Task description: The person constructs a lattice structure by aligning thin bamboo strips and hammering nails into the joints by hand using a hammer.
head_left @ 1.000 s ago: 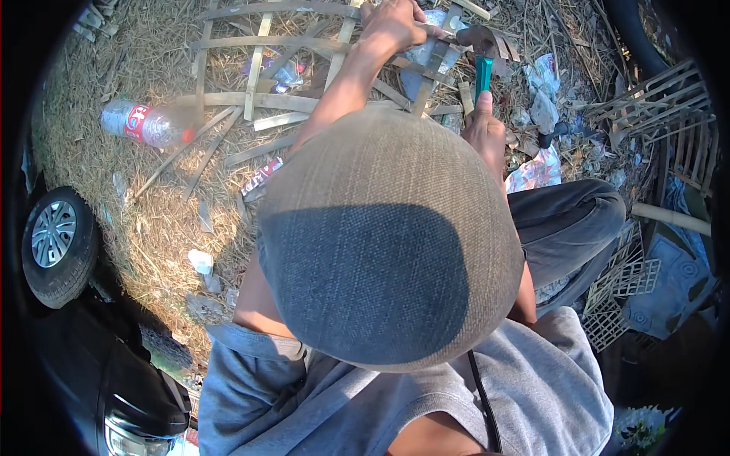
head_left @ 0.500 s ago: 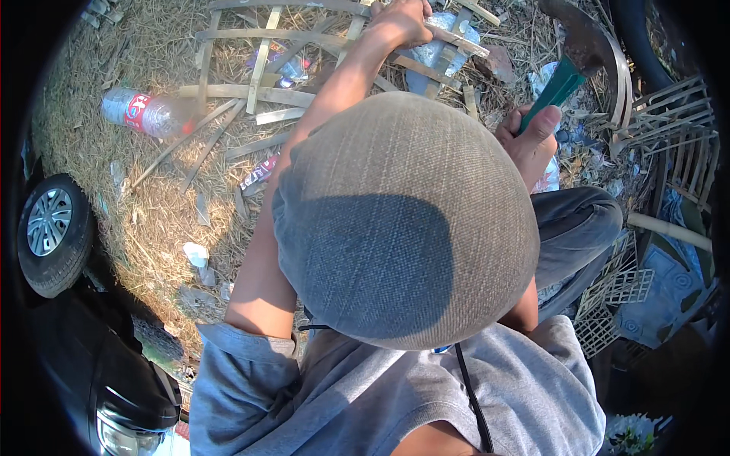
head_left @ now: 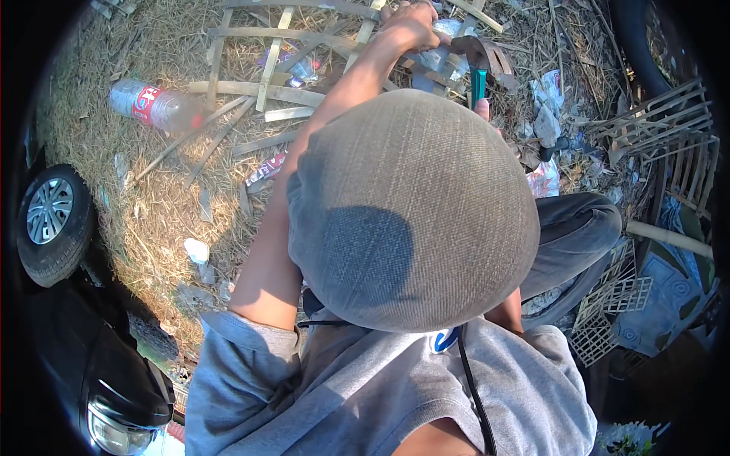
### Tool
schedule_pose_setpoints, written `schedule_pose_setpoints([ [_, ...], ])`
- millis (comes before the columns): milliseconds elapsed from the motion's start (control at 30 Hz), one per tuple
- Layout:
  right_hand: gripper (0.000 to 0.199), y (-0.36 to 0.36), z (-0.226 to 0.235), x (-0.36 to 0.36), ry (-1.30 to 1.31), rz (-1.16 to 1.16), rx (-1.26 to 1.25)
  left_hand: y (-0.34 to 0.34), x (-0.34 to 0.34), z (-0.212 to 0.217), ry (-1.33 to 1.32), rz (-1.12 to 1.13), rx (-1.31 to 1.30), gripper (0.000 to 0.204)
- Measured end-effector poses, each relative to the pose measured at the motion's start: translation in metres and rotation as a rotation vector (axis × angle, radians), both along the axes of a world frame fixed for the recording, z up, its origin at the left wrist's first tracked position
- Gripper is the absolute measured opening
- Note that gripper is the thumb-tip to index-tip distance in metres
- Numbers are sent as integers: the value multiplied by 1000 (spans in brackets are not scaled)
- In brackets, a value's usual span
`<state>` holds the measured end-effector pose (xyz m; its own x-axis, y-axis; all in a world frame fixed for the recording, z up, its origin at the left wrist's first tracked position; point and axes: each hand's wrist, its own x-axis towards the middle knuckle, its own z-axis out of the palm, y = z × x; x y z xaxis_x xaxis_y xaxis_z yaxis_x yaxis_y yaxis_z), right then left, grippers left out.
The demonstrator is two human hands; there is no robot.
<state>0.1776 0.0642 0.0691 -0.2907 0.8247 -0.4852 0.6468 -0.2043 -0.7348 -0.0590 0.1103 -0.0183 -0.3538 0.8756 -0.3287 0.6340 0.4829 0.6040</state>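
My left hand (head_left: 411,29) is at the top centre, its fingers closed on a slat of a lattice of thin wooden or bamboo slats (head_left: 274,33). My right hand (head_left: 482,111) grips a hammer by its green handle (head_left: 477,85); only the thumb shows, and the rest is hidden behind a cap. The hammer's rusty brown head (head_left: 473,53) is just right of my left hand, over the lattice's right end. Whether it touches a slat I cannot tell. A bluish stone or block (head_left: 439,64) lies under the slats there.
A brown cap (head_left: 418,213) covers the middle of the view. A plastic bottle (head_left: 156,105) lies on dry grass at left, above a car wheel (head_left: 50,210). Lattice crates (head_left: 658,114) and a bamboo pole (head_left: 669,239) stand at right. Litter lies scattered about.
My right hand has swung the hammer down and left, from the upper right to beside my left hand. My left hand keeps its hold on the slats.
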Motion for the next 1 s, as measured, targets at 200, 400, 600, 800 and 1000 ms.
schedule_pose_setpoints([
  [200,75,19,85,-36,453,-488,22,3,-2,8,-45,-5,-18,62],
  [400,72,-7,2,-15,133,-448,-180,6,1,8,-101,-21,30,54],
  [600,72,14,10,-16,172,-422,-176,-2,1,13,-130,5,-14,43],
  [800,75,19,82,-22,384,-436,94,-6,1,14,-96,0,9,47],
  [1000,71,-3,10,-10,270,-334,200,10,11,30,-81,36,-39,41],
])
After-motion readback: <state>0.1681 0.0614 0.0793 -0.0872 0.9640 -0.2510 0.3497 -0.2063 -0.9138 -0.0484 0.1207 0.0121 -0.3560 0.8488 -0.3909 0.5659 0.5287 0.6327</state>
